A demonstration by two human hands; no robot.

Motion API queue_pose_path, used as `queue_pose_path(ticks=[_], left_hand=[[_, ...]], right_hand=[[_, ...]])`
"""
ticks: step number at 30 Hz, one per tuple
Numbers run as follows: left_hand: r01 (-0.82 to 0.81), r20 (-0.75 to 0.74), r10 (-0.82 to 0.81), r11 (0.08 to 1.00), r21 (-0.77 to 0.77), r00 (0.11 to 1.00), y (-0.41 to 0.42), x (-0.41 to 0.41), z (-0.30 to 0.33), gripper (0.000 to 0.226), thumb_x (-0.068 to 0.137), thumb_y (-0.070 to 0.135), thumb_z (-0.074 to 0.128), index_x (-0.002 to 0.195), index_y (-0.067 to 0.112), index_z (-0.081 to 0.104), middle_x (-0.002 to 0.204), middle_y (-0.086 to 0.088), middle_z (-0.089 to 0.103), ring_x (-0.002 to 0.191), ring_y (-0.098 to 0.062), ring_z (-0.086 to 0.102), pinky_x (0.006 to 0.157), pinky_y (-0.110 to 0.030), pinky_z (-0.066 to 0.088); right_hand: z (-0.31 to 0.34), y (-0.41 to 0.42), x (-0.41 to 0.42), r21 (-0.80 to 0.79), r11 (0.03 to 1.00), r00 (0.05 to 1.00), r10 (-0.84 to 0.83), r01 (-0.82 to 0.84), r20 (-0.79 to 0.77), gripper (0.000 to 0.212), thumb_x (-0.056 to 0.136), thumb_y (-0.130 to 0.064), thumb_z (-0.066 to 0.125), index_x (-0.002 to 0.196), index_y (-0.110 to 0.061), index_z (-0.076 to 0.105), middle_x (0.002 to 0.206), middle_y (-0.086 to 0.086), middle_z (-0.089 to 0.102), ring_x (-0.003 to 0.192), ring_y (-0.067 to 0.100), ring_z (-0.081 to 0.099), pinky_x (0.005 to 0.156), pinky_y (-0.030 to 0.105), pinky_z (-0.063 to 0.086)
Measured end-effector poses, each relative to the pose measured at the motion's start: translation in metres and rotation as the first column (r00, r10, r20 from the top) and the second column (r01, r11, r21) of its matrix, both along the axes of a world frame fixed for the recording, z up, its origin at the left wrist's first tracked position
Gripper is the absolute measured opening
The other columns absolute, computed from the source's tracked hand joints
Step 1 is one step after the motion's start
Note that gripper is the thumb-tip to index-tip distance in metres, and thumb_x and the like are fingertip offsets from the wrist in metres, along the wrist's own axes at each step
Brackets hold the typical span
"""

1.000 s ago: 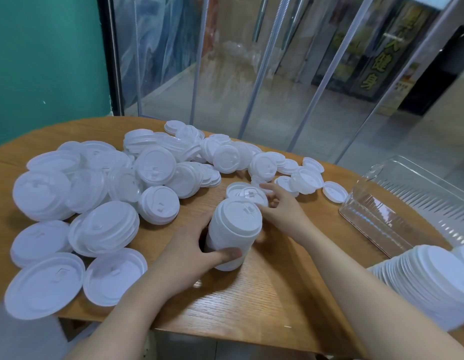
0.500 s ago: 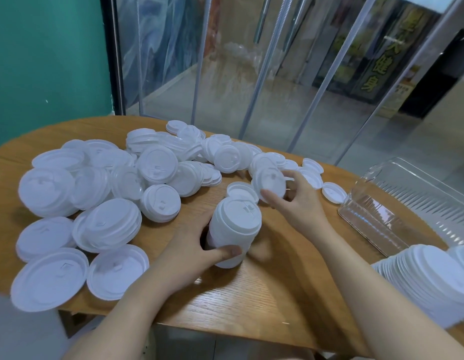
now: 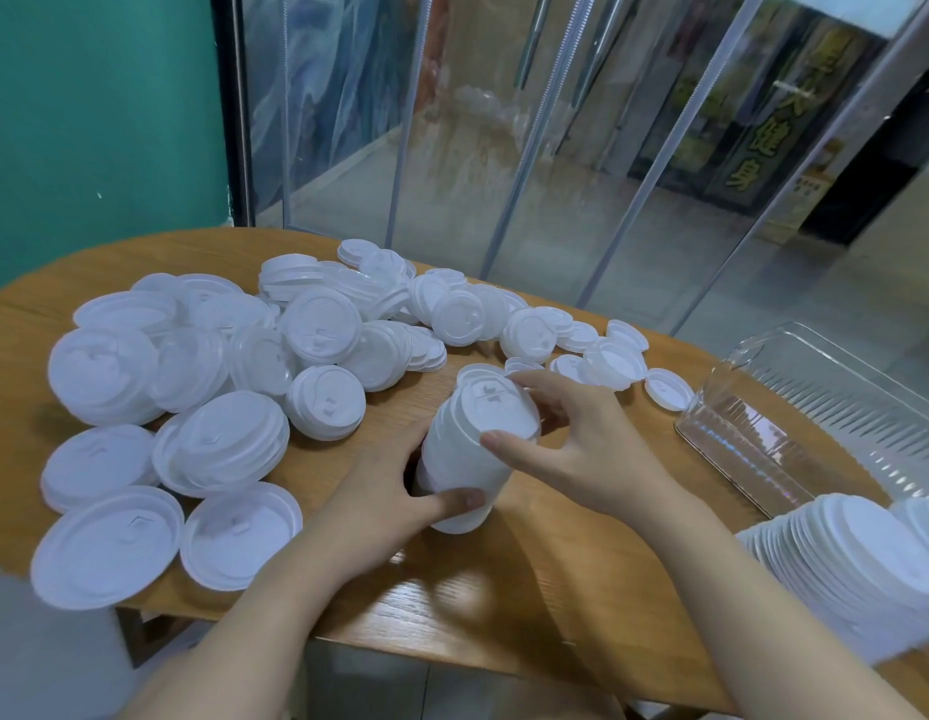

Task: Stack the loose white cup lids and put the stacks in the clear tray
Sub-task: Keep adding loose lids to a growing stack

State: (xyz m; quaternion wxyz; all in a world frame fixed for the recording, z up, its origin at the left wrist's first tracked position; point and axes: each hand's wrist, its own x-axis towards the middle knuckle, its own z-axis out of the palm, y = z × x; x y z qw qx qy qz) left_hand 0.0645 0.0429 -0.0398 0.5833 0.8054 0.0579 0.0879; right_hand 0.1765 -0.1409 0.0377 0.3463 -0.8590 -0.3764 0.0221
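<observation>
A tall stack of white cup lids stands tilted in the middle of the wooden table. My left hand grips its lower part, thumb across the front. My right hand holds the top lid of the stack, thumb and fingers on its rim. Several loose white lids lie spread over the left and far side of the table. The clear tray sits at the right, lying open. A long finished lid stack lies at the near right edge.
A small group of loose lids lies just beyond my right hand, close to the tray's left end. A green wall is at the far left, and clear plastic strip curtains hang behind the table. Some lids overhang the table's near left edge.
My right hand reached to the loose lids beyond the stack, picked one up and brought it back onto the top of the stack. My left hand stayed on the stack.
</observation>
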Motion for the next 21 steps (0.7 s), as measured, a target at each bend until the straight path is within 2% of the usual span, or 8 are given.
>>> queue_pose_path(ticks=[6, 9, 12, 14, 16, 18, 20, 21], left_hand=[[0.009, -0.007, -0.009, 1.000, -0.002, 1.000, 0.000, 0.000, 0.000, 0.060, 0.078, 0.041, 0.088, 0.127, 0.054, 0.057, 0.115, 0.037, 0.066, 0.108, 0.013, 0.060, 0.078, -0.005, 0.043], [0.013, -0.010, -0.013, 1.000, -0.007, 1.000, 0.000, 0.000, 0.001, 0.057, 0.079, 0.039, 0.088, 0.125, 0.052, 0.058, 0.114, 0.035, 0.067, 0.107, 0.011, 0.062, 0.078, -0.005, 0.045], [0.011, -0.005, -0.011, 1.000, -0.003, 1.000, 0.000, 0.000, 0.002, 0.055, 0.079, 0.035, 0.088, 0.123, 0.051, 0.060, 0.114, 0.034, 0.068, 0.107, 0.010, 0.063, 0.079, -0.004, 0.045], [0.005, -0.002, -0.005, 1.000, -0.005, 1.000, 0.000, 0.000, 0.002, 0.057, 0.079, 0.031, 0.089, 0.123, 0.052, 0.059, 0.113, 0.036, 0.068, 0.107, 0.013, 0.062, 0.079, -0.003, 0.043], [0.004, -0.007, -0.004, 1.000, -0.005, 1.000, 0.000, 0.000, 0.002, 0.059, 0.079, 0.031, 0.089, 0.123, 0.053, 0.057, 0.114, 0.040, 0.066, 0.108, 0.016, 0.060, 0.080, -0.001, 0.042], [0.009, -0.022, -0.009, 1.000, 0.000, 1.000, 0.001, 0.000, 0.002, 0.060, 0.078, 0.034, 0.089, 0.124, 0.055, 0.057, 0.117, 0.041, 0.065, 0.112, 0.017, 0.058, 0.084, -0.005, 0.043], [0.009, -0.036, -0.009, 1.000, 0.004, 0.999, 0.002, -0.001, 0.001, 0.062, 0.077, 0.037, 0.089, 0.127, 0.055, 0.056, 0.120, 0.040, 0.064, 0.114, 0.016, 0.057, 0.089, -0.012, 0.043], [0.007, -0.040, -0.007, 1.000, 0.006, 0.999, 0.003, -0.001, 0.000, 0.064, 0.077, 0.038, 0.089, 0.128, 0.055, 0.056, 0.120, 0.041, 0.064, 0.115, 0.016, 0.057, 0.091, -0.014, 0.043]], right_hand=[[-0.003, 0.005, -0.003, -0.093, 0.995, 0.999, 0.034, -0.033, 0.011, 0.056, 0.078, -0.062, 0.075, 0.124, -0.031, 0.066, 0.101, -0.021, 0.067, 0.100, 0.002, 0.062, 0.082, 0.020, 0.048], [-0.005, 0.007, -0.003, -0.129, 0.991, 0.999, 0.033, -0.032, 0.008, 0.068, 0.074, -0.073, 0.065, 0.129, -0.033, 0.062, 0.108, -0.023, 0.065, 0.105, -0.002, 0.060, 0.084, 0.020, 0.048], [-0.006, 0.005, -0.002, -0.200, 0.979, 0.999, 0.046, -0.041, 0.022, 0.082, 0.070, -0.086, 0.060, 0.137, -0.038, 0.055, 0.122, -0.025, 0.062, 0.112, -0.003, 0.057, 0.092, 0.026, 0.049], [-0.004, 0.004, 0.001, -0.175, 0.984, 0.999, 0.044, -0.043, 0.002, 0.069, 0.074, -0.086, 0.053, 0.132, -0.050, 0.053, 0.124, -0.027, 0.059, 0.111, -0.006, 0.056, 0.090, 0.023, 0.048], [-0.003, 0.004, 0.011, -0.045, 0.999, 1.000, 0.008, -0.009, -0.023, 0.043, 0.087, -0.076, 0.050, 0.125, -0.055, 0.055, 0.121, -0.024, 0.062, 0.109, -0.004, 0.058, 0.085, 0.017, 0.046], [-0.010, 0.004, 0.030, 0.043, 0.998, 0.999, -0.046, 0.047, -0.014, 0.029, 0.102, -0.053, 0.053, 0.127, -0.042, 0.063, 0.122, -0.021, 0.065, 0.114, -0.001, 0.057, 0.087, 0.014, 0.044], [-0.024, 0.005, 0.051, -0.018, 0.998, 0.998, -0.052, 0.052, 0.044, 0.026, 0.105, -0.032, 0.055, 0.129, -0.033, 0.067, 0.129, -0.020, 0.063, 0.122, -0.001, 0.053, 0.099, 0.020, 0.043], [-0.032, 0.007, 0.060, -0.069, 0.997, 0.997, -0.038, 0.043, 0.071, 0.028, 0.104, -0.027, 0.057, 0.130, -0.031, 0.067, 0.134, -0.019, 0.061, 0.126, -0.002, 0.050, 0.105, 0.023, 0.042]])
